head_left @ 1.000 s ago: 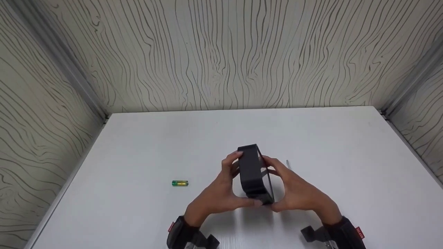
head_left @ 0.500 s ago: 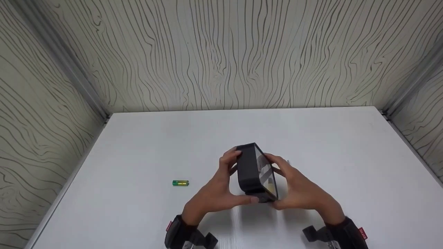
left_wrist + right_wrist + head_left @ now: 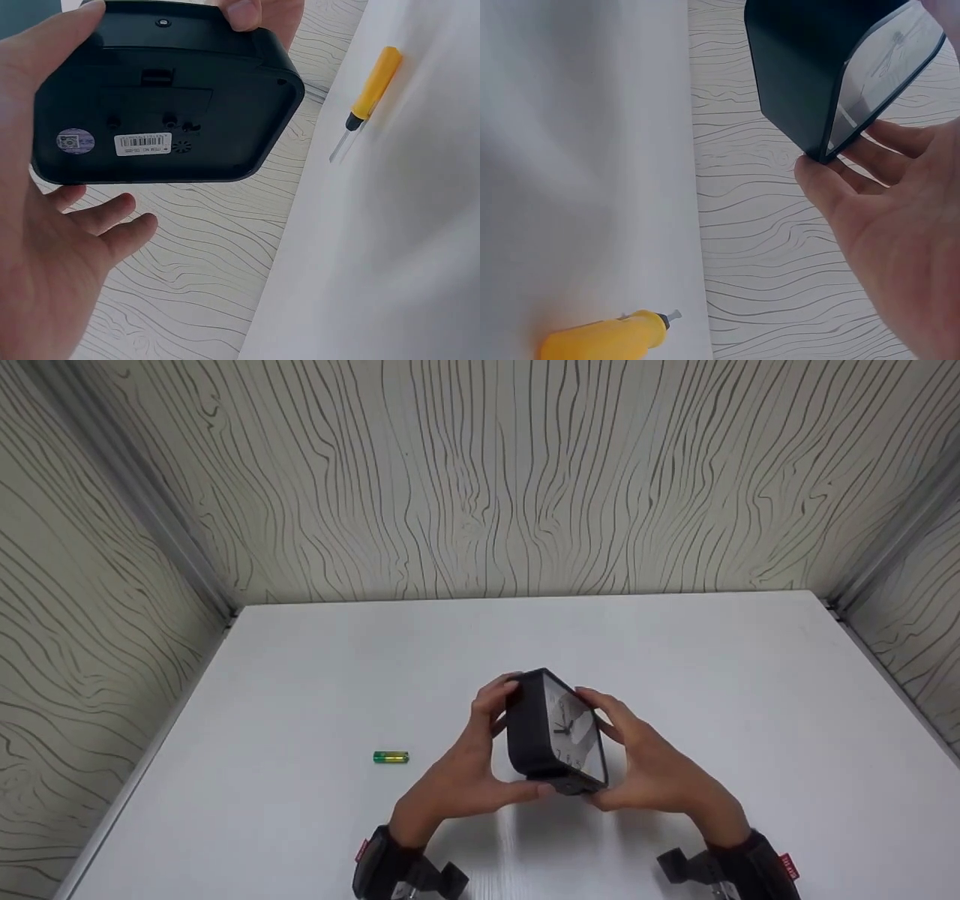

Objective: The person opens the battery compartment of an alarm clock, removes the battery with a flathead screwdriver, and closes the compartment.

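Observation:
A black alarm clock (image 3: 529, 727) is held up over the white table, tilted, its white dial turned to the right in the head view. My left hand (image 3: 469, 772) grips its left side, thumb at the lower edge and fingers at the top. On the right, my right hand (image 3: 649, 761) holds the dial side by the edges between thumb and fingers. In the left wrist view the clock's back (image 3: 161, 124) shows a closed battery cover, small knobs, a barcode label and a round purple sticker.
A green and yellow battery (image 3: 391, 757) lies on the white table (image 3: 300, 682) left of the hands. A screwdriver with a yellow handle (image 3: 377, 81) also lies on the table, hidden behind the hands in the head view. Wood-patterned walls (image 3: 480, 480) enclose the table at back and sides.
Both hands have turned the clock so that its dial, edge-on before, now shows in the head view. It has shifted slightly left. The battery has stayed in place.

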Motion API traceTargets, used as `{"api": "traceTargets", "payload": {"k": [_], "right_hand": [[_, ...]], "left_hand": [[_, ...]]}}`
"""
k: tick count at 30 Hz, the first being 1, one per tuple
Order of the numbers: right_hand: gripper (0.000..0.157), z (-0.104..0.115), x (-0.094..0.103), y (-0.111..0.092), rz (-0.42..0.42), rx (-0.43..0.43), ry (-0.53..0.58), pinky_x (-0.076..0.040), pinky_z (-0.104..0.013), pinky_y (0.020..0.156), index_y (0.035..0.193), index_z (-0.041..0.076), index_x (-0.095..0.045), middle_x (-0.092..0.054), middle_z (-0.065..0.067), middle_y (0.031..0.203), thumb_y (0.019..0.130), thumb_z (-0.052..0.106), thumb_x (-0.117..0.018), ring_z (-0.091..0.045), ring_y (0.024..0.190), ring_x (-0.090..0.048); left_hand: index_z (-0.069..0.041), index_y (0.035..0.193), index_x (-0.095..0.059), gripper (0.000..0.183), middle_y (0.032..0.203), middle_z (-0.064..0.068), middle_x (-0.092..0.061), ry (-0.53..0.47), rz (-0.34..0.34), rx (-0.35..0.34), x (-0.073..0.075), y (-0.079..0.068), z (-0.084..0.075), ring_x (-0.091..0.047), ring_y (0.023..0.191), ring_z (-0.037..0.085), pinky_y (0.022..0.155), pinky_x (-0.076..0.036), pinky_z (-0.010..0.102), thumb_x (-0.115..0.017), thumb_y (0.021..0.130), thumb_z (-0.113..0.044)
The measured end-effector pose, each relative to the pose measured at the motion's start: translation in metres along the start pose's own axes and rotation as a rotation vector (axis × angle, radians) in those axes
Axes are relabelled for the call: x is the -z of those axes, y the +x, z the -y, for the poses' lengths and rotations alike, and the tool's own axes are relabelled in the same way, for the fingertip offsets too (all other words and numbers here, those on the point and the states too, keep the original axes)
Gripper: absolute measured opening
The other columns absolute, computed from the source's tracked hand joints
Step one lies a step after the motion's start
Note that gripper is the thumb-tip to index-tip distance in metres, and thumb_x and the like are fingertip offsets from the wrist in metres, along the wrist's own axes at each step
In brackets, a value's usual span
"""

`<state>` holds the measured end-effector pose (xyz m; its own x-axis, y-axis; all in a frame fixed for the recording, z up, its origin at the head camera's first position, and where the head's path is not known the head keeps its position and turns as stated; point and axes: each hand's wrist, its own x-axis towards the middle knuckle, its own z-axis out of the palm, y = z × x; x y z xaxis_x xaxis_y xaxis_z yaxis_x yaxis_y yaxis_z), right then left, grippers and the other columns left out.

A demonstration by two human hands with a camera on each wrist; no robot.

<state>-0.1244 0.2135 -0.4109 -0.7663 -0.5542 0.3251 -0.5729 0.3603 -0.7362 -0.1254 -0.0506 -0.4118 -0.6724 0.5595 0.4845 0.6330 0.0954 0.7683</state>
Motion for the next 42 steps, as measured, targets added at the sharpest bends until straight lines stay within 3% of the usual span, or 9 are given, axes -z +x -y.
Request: {"api": "traceTargets", "payload": {"k": [13,19,26,32,42], "right_hand": [[0.110,-0.002,0.000,-0.001,0.015,-0.050,-0.020,-0.044,-0.046,0.105,0.151,0.017,-0.027,-0.040,0.001,0.147,0.059,0.006,-0.086,-0.017,0.133,-0.042],[0.111,-0.001,0.000,-0.001,0.023,-0.067,-0.013,-0.042,-0.047,0.106,0.151,0.020,-0.027,-0.040,0.003,0.147,0.057,0.002,-0.083,-0.016,0.131,-0.043],[0.112,-0.001,0.000,-0.001,0.025,-0.093,-0.032,-0.039,-0.044,0.109,0.151,0.022,-0.028,-0.039,0.005,0.146,0.056,0.001,-0.083,-0.014,0.132,-0.043],[0.111,-0.001,0.000,-0.002,0.022,-0.094,-0.041,-0.037,-0.028,0.111,0.151,0.017,-0.028,-0.039,0.005,0.145,0.056,0.002,-0.084,-0.017,0.136,-0.042],[0.111,0.001,0.001,-0.003,0.012,-0.094,-0.087,-0.039,-0.025,0.108,0.151,0.020,-0.030,-0.039,0.005,0.144,0.055,0.006,-0.085,-0.013,0.128,-0.045]], "left_hand": [[-0.025,0.150,-0.008,0.105,0.159,0.006,-0.011,0.041,-0.037,-0.016,0.009,0.000,-0.005,-0.027,0.145,0.024,0.111,-0.036,0.055,-0.082,0.077,-0.032],[-0.021,0.150,-0.012,0.104,0.159,0.005,-0.013,0.058,-0.037,-0.014,0.015,0.000,-0.004,-0.030,0.144,0.026,0.113,-0.033,0.054,-0.083,0.076,-0.033],[-0.018,0.151,-0.015,0.105,0.158,-0.001,-0.023,0.113,-0.009,0.046,0.021,-0.002,-0.005,-0.030,0.145,0.023,0.116,-0.031,0.052,-0.084,0.074,-0.036],[-0.024,0.151,-0.017,0.103,0.150,-0.013,-0.035,0.135,0.020,0.122,0.021,-0.003,-0.006,-0.035,0.139,0.013,0.116,-0.032,0.045,-0.083,0.074,-0.040],[-0.033,0.149,-0.018,0.103,0.148,-0.010,-0.037,0.166,0.033,0.176,0.022,-0.004,-0.006,-0.041,0.131,0.011,0.110,-0.040,0.038,-0.084,0.071,-0.036]]}}
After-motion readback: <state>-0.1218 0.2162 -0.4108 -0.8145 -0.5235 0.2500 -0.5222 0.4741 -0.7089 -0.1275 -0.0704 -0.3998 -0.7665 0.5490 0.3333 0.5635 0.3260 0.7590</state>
